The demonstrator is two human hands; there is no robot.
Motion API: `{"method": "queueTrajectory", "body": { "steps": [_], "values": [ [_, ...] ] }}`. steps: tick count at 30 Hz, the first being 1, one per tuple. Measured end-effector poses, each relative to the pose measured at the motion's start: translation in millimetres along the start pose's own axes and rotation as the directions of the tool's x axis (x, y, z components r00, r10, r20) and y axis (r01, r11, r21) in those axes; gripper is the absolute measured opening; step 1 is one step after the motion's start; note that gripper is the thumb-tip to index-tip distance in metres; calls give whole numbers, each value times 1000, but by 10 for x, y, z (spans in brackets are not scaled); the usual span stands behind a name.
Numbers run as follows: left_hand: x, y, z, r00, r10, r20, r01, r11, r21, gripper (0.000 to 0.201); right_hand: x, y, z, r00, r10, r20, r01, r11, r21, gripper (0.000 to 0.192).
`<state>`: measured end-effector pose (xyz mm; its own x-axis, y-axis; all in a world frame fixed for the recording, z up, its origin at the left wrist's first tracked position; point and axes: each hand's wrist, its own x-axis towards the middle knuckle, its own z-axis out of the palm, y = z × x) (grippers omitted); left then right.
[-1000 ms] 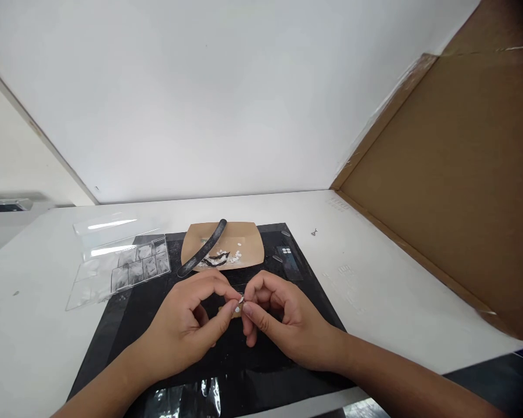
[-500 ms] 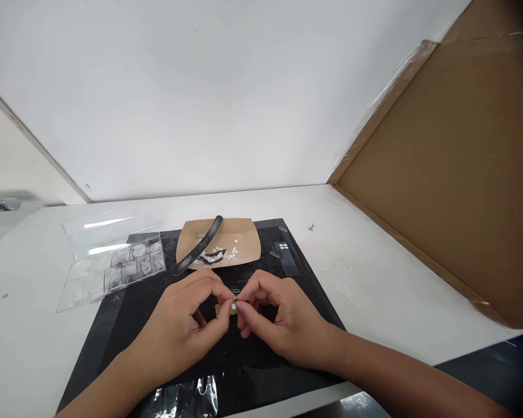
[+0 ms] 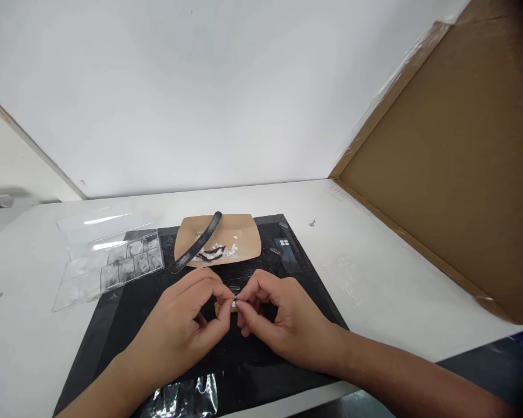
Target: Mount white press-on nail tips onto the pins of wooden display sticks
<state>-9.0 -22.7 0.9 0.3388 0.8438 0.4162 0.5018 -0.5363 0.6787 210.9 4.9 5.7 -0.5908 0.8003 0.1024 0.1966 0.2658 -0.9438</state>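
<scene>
Tiny white piece (image 3: 234, 302) pinched between left hand (image 3: 187, 325), right hand (image 3: 279, 318) fingertips.

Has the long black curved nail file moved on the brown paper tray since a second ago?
No. The black curved nail file lies across the brown paper tray's left side as before; only the camera shifted.

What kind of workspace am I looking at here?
Probably a small craft bench for false-nail work: a black mat on a white table, a clear compartment box, a brown tray of white bits.
</scene>
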Motion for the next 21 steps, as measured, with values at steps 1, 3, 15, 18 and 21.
{"method": "queueTrajectory", "body": {
  "steps": [1,3,15,18,21],
  "values": [
    [0,-4,0,1000,2,-1,-2,1000,0,11,1,-3,-2,1000,1,-2,-1,1000,-1,10],
    [1,-10,-2,1000,7,-7,-7,1000,-1,11,4,-8,-5,1000,0,-5,0,1000,-4,10],
    [18,-3,1,1000,20,-7,-20,1000,16,11,-2,21,6,1000,-28,-10,28,999,-46,8],
    [28,0,6,999,36,-21,-36,999,17,11,-3,19,5,1000,-27,-6,26,998,-60,8],
    [27,6,10,999,30,-31,-30,999,12,11,-9,23,2,1000,-24,6,24,998,-66,7]
  ]
}}
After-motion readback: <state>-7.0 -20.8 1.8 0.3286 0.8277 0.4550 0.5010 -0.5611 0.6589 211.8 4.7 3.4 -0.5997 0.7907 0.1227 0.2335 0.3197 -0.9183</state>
